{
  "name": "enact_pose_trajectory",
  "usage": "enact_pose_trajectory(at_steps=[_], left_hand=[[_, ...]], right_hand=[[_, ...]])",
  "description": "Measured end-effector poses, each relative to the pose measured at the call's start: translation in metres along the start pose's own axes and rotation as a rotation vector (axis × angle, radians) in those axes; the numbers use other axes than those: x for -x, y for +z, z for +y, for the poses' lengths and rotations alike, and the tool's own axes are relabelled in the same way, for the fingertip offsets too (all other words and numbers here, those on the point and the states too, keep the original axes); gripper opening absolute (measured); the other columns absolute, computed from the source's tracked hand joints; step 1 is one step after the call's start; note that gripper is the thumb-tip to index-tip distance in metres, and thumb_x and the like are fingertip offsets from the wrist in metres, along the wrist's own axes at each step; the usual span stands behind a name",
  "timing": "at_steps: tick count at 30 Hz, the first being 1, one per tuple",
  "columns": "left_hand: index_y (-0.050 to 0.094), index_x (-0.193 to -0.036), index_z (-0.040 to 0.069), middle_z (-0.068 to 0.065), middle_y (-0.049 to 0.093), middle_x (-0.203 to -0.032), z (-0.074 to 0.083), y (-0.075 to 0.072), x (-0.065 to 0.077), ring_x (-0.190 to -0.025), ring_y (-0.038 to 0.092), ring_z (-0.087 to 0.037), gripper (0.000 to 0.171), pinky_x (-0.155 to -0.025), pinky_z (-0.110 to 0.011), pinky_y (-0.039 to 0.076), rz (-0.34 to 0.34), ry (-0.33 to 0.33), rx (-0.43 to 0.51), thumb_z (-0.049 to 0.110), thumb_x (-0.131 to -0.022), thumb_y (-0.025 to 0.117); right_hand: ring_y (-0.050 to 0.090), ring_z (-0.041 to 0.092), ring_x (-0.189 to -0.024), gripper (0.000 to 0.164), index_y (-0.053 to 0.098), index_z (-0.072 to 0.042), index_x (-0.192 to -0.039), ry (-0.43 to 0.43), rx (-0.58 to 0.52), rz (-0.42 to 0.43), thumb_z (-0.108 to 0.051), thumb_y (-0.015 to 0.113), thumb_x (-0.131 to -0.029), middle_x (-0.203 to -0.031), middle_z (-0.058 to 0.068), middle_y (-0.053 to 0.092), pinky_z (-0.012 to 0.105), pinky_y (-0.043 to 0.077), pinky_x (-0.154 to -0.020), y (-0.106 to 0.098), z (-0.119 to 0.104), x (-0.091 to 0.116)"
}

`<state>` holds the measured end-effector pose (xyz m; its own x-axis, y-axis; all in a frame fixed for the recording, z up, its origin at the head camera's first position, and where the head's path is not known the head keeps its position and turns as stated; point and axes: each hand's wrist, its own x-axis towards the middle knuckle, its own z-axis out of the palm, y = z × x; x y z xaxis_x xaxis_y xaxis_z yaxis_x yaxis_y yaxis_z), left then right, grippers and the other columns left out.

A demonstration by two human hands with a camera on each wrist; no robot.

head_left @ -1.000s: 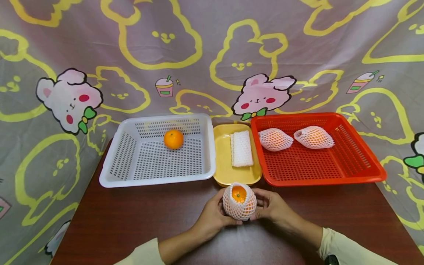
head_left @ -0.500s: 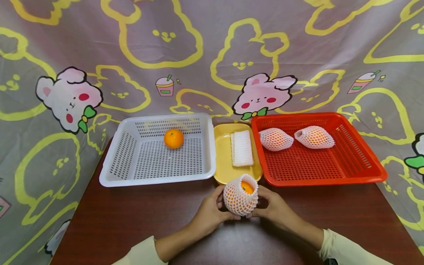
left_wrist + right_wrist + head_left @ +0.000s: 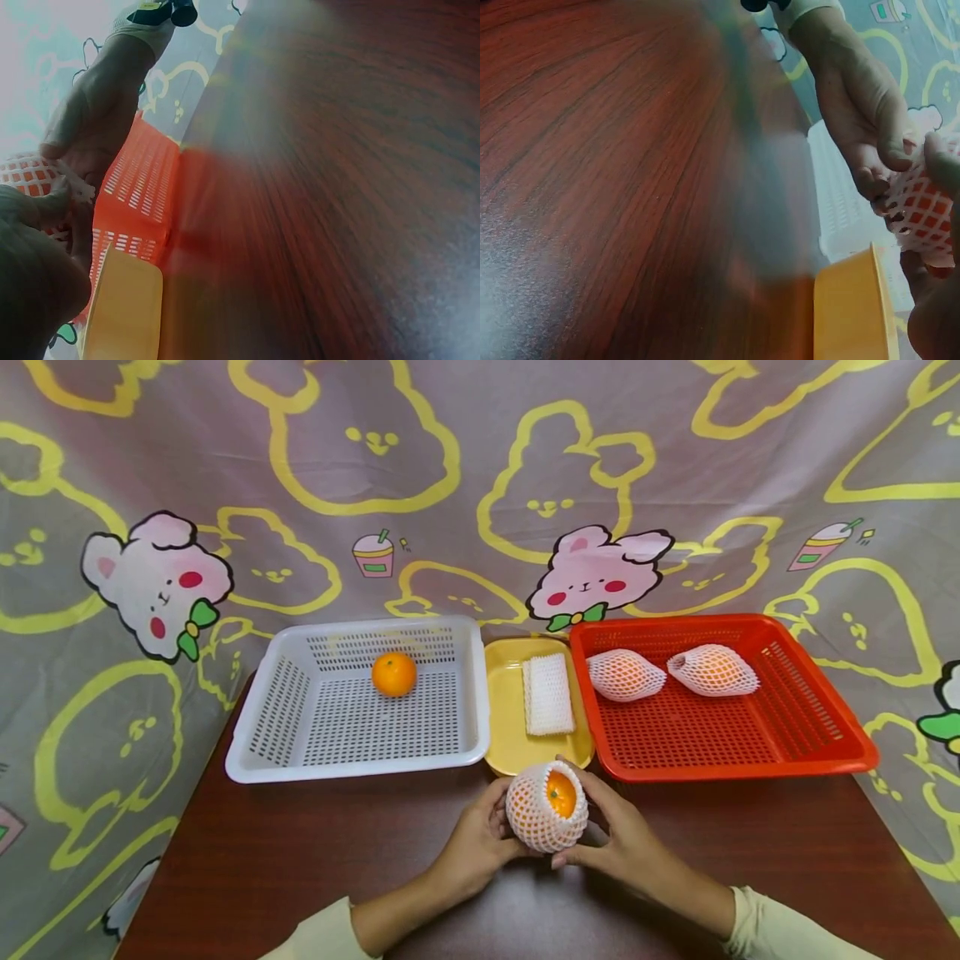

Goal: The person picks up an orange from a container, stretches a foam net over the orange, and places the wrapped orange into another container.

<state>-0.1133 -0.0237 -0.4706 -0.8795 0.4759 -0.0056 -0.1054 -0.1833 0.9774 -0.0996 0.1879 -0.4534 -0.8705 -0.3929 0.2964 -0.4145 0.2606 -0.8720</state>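
Note:
An orange in a white foam net sleeve (image 3: 531,817) is held between both hands in front of the yellow tray. The sleeve's mouth tips toward the right and leaves the orange's stem end (image 3: 560,793) bare. My left hand (image 3: 474,839) grips the netted fruit from the left, thumb along its lower side. On the other side my right hand (image 3: 622,827) holds it with the thumb low and the fingers up near the sleeve's mouth. In the right wrist view the netting (image 3: 928,214) shows between the two hands.
A white basket (image 3: 356,770) with one bare orange (image 3: 393,675) stands at the left. The yellow tray (image 3: 504,727) bears white foam nets (image 3: 548,695). In the red basket (image 3: 735,768) lie two netted oranges (image 3: 712,671). A patterned cloth hangs behind.
The netted orange has turned in the hands, its open mouth swinging from facing the person to the right. The right hand's fingers have moved up around the mouth.

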Motion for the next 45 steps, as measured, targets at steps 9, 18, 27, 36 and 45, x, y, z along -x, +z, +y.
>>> enact_pose_trajectory(at_steps=[9, 18, 27, 36, 45], left_hand=[[0.045, -0.139, 0.007, -0.010, 0.049, -0.142, 0.000, 0.003, 0.000, -0.133, 0.044, -0.015, 0.078, -0.112, -0.025, 0.033, 0.008, 0.089, -0.095, -0.016, -0.070, 0.071], [0.037, -0.144, 0.018, -0.002, 0.048, -0.143, 0.002, -0.001, 0.005, -0.131, 0.046, -0.016, 0.081, -0.111, -0.030, 0.037, -0.059, 0.134, -0.311, 0.005, -0.075, 0.079], [0.015, -0.152, 0.033, 0.004, 0.026, -0.149, 0.026, -0.011, 0.008, -0.137, 0.033, -0.018, 0.108, -0.111, -0.051, 0.033, -0.066, 0.147, -0.701, 0.045, -0.069, 0.083], [0.028, -0.150, 0.011, -0.007, 0.038, -0.148, 0.045, -0.012, 0.001, -0.135, 0.040, -0.021, 0.101, -0.111, -0.037, 0.038, -0.079, 0.535, -0.662, 0.020, -0.068, 0.086], [0.032, -0.146, 0.016, -0.007, 0.048, -0.141, 0.029, -0.010, 0.004, -0.128, 0.050, -0.023, 0.101, -0.106, -0.032, 0.043, -0.029, 0.406, -0.335, 0.011, -0.062, 0.089]], right_hand=[[0.051, 0.005, -0.122, 0.098, 0.042, -0.008, -0.142, -0.100, 0.154, 0.042, -0.026, 0.090, -0.059, -0.132, 0.011, 0.056, 0.017, 0.045, -0.098, -0.001, -0.005, -0.005], [0.059, 0.010, -0.111, 0.087, 0.054, -0.011, -0.130, -0.068, 0.319, 0.020, -0.036, 0.091, -0.056, -0.121, 0.001, 0.063, 0.016, 0.049, -0.092, -0.007, -0.005, -0.005], [0.056, 0.012, -0.116, 0.087, 0.048, -0.009, -0.135, 0.046, 0.238, 0.000, -0.024, 0.091, -0.062, -0.129, 0.007, 0.058, 0.030, 0.054, -0.090, -0.013, -0.008, -0.007], [0.056, 0.007, -0.116, 0.089, 0.047, -0.012, -0.138, 0.028, 0.165, 0.011, -0.029, 0.089, -0.062, -0.132, 0.006, 0.057, 0.025, 0.053, -0.091, -0.011, -0.011, -0.012], [0.055, 0.002, -0.116, 0.085, 0.041, 0.002, -0.139, -0.019, -0.147, -0.020, -0.005, 0.085, -0.067, -0.128, 0.028, 0.053, 0.022, 0.053, -0.089, -0.007, -0.017, -0.017]])
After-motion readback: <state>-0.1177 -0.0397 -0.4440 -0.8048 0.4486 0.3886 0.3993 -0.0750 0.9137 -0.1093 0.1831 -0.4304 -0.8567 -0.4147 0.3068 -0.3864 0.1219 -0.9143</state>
